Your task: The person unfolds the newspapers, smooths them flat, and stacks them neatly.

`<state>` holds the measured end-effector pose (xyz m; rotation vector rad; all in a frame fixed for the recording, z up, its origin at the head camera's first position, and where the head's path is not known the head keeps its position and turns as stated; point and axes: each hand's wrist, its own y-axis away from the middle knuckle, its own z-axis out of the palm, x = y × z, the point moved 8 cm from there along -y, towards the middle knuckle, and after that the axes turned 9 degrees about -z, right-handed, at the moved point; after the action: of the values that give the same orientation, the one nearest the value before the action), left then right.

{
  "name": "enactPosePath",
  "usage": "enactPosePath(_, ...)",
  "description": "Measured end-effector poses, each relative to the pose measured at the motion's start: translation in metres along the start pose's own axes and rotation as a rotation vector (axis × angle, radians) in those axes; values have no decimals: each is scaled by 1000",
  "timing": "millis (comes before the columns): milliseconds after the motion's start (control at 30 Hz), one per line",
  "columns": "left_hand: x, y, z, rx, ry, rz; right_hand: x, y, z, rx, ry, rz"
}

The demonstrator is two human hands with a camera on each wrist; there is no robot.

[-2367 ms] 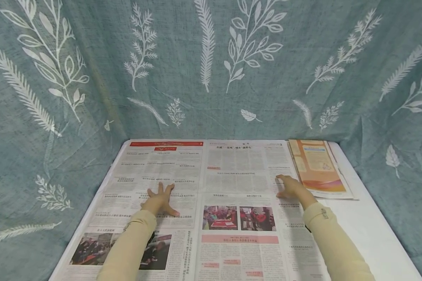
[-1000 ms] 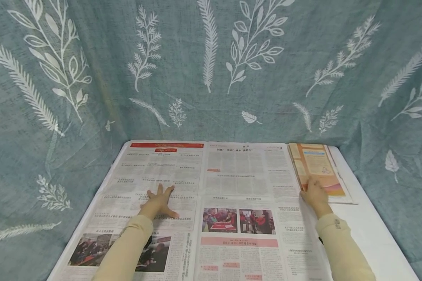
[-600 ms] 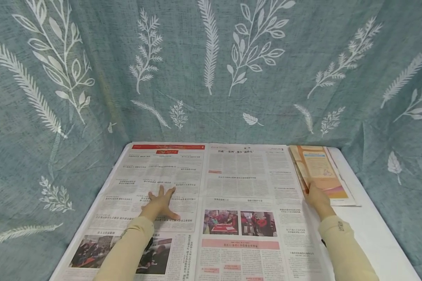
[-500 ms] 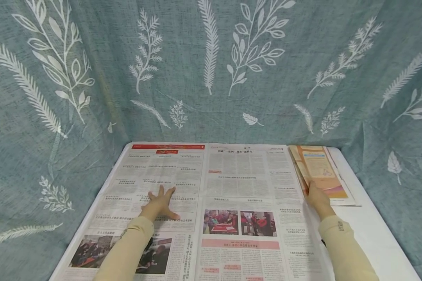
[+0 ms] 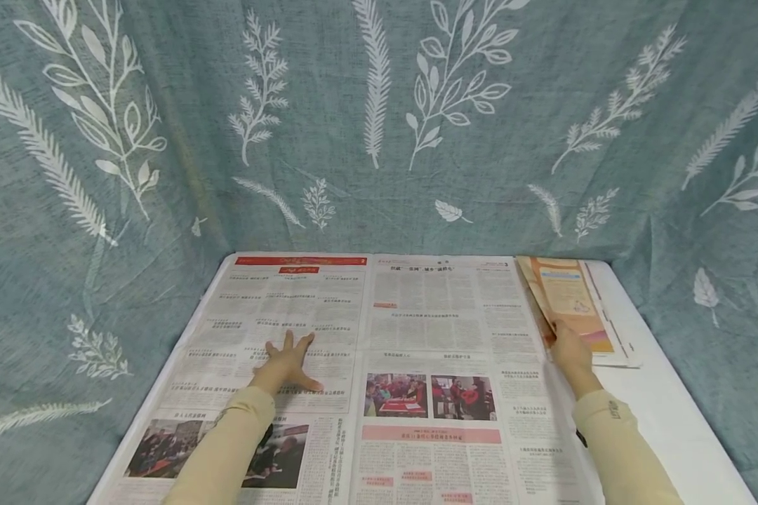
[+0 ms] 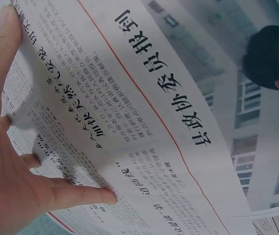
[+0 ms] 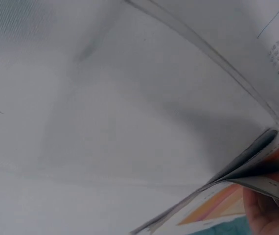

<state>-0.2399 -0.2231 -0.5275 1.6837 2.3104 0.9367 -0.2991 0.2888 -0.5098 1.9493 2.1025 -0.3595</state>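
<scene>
A newspaper [image 5: 417, 330] lies spread out on the table, with two photos on its right page. My left hand [image 5: 284, 368] rests on its left page, fingers spread wide; the left wrist view shows the thumb and fingertips of that hand [image 6: 27, 191] on the print. At the right lies a folded newspaper [image 5: 565, 287] with an orange printed face. My right hand [image 5: 571, 351] pinches its near left edge, which is raised a little. In the right wrist view, its layers [image 7: 247, 161] bend apart beside the fingers of my right hand [image 7: 271, 210].
White table surface [image 5: 657, 414] shows to the right of the spread newspaper. A blue-green curtain [image 5: 379, 196] with white leaf prints hangs behind the table and along both sides.
My right hand has moved right from the spread newspaper to the folded one and taken hold of its left edge, which now lifts slightly. The left hand has stayed in place.
</scene>
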Motion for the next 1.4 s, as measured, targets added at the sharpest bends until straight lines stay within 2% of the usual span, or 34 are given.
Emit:
enactPosePath(100, 0, -1, 0, 3, 4, 2, -7, -2, -2, 35, 3, -29)
enactPosePath(467, 3, 1, -2, 7, -19, 12, -40, -5, -2, 74, -33, -84)
enactPosePath(733, 2, 1, 0, 11, -12, 16, -66, -11, 4, 86, -58, -163)
enactPosePath(933, 1, 0, 0, 16, -17, 20, -93, -12, 4, 110, -88, -253)
enactPosePath(1233, 1, 1, 1, 26, -4, 28, -131, -12, 8, 195, -40, -391)
enactPosePath(1400, -1, 1, 2, 30, 1, 21, -152, -8, 14, 185, -47, -441)
